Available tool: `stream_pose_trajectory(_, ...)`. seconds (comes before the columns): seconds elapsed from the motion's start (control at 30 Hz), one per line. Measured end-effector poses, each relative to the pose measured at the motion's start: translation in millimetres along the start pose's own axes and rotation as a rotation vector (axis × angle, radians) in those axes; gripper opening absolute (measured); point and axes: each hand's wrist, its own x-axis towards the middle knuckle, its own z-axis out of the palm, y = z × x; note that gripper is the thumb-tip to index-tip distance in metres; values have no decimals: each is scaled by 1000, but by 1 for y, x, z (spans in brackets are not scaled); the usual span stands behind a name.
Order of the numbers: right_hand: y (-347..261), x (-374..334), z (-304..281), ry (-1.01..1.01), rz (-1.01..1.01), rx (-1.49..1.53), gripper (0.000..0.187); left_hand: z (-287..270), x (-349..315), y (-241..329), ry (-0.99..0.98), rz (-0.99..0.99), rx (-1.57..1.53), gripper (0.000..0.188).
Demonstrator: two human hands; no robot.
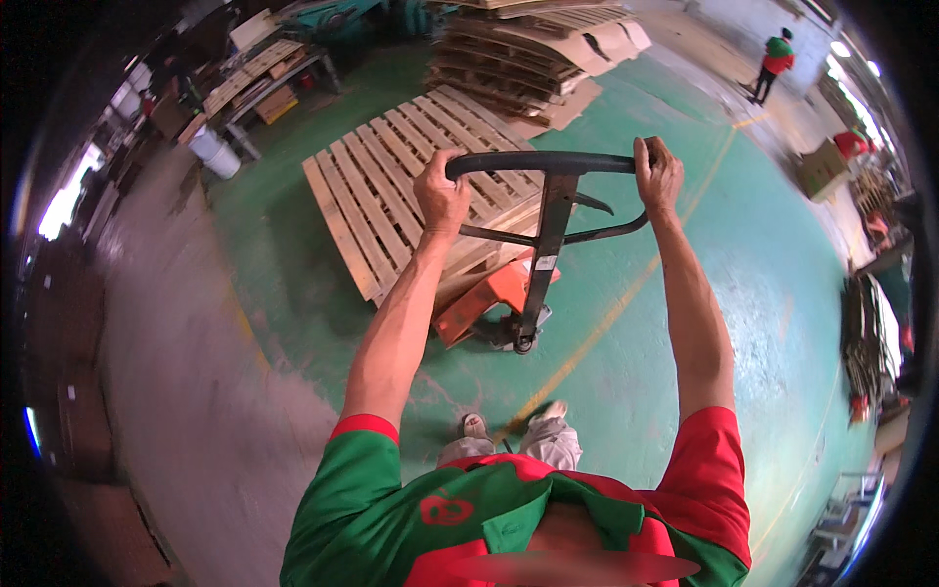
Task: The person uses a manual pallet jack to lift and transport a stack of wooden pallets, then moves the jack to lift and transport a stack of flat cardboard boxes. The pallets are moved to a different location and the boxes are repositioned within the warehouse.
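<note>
Handle [554,196], black and loop-shaped, is held at both upper ends: its left corner is wrapped by the curled fingers of the left hand [443,193], its right corner by the folded fingers of the right hand [659,176]. The orange metal pallet truck [477,301] below it is set at the near edge of a low stack of pale, slatted wooden pallets [396,196]; the forks are hidden, so how deeply they are seated cannot be told. If they are only partly inserted, the load could be tipped or dragged askew by a pull. Toes could be caught, too, since light-coloured shoes [474,427] are planted near the handle's foot. Beyond, a taller, uneven pile of wooden pallets and brown sheets [509,73] is stacked close by and could be knocked if the load is swung wide. Footing could be lost should the glossy green-painted floor [773,323] prove slick.
</note>
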Motion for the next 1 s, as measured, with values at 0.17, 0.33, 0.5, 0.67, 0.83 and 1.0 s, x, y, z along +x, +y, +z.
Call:
stream_pose_trajectory(0.17, 15, 43, 51, 8, -132, 114, 38, 31, 27, -27, 92, -73, 53, 30)
stream_pose_trajectory(0.33, 33, 90, 97, -39, -84, 125, 43, 69, 66, -52, 111, -211, 137, 28)
stream_pose_trajectory(0.5, 32, 111, 134, -127, -63, 122, 47, 87, 88, -90, 119, -173, 196, 29)
stream_pose_trajectory(0.67, 36, 152, 158, -160, -53, 157, 48, 117, 137, -115, 86, -227, 225, 33)
stream_pose_trajectory(0.83, 50, 152, 190, -2, -131, 182, 42, 148, 156, -159, 109, -77, 210, 29)
stream_pose_trajectory(1.0, 22, 104, 226, -18, -88, 98, 40, 116, 123, -210, 105, -64, 145, 27)
